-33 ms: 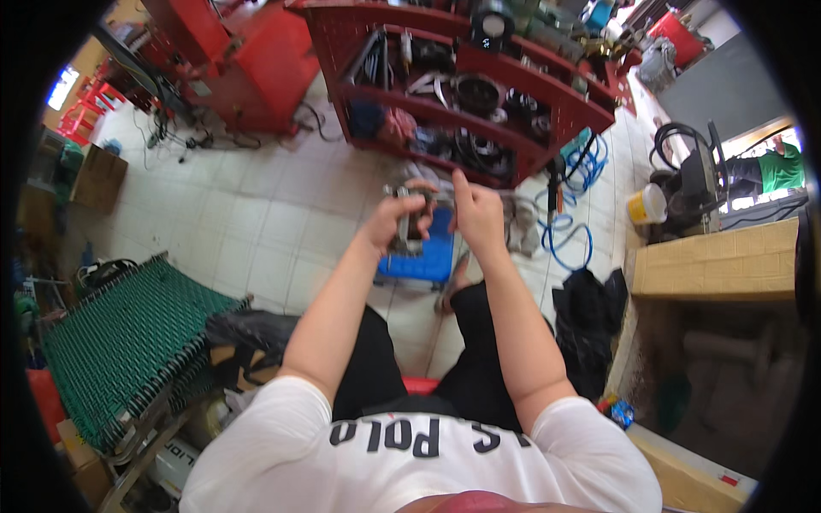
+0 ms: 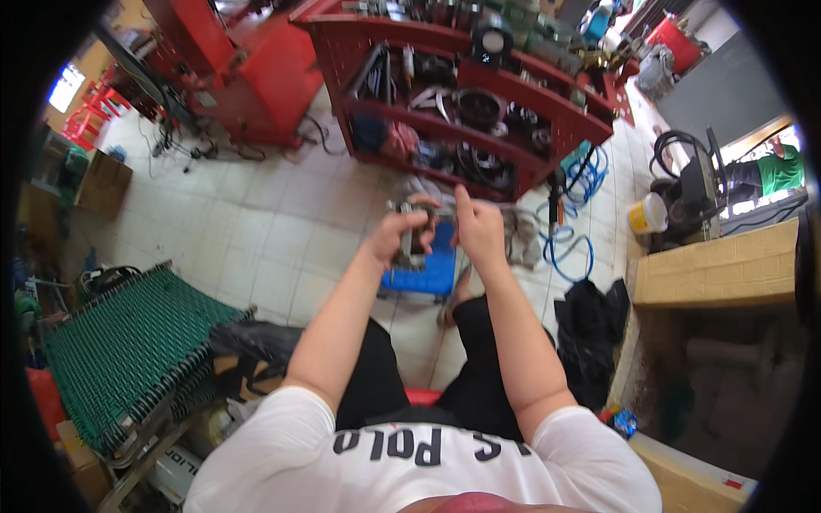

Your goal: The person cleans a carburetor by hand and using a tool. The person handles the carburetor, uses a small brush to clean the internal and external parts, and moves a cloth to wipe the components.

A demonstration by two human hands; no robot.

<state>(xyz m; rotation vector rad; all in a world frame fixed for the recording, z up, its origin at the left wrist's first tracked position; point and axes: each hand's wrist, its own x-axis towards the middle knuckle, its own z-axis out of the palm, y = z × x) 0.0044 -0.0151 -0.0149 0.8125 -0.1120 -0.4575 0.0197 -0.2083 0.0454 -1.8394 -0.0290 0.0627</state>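
My left hand (image 2: pixel 396 236) is closed around a grey metal part (image 2: pixel 414 259) with a squarish frame-like outline, whose exact kind I cannot make out. Close on its right, my right hand (image 2: pixel 481 229) is curled, with one digit pointing away from me. Something thin and greyish shows between the two hands, but what the right fingers hold is too small to tell. Both hands are in front of my knees, above a blue plastic box or stool (image 2: pixel 428 280) on the tiled floor.
Ahead stands a red workshop cart (image 2: pixel 547 152) loaded with metal parts and tools. A blue hose (image 2: pixel 584 248) coils on the floor to its right. A green woven cot (image 2: pixel 137 342) is at left; a cardboard-covered ledge (image 2: pixel 718 265) and a white bucket (image 2: pixel 647 214) are at right.
The whole view has shifted slightly, so the hands and cart appear a little lower. Both hands keep nearly the same pose around the metal part.
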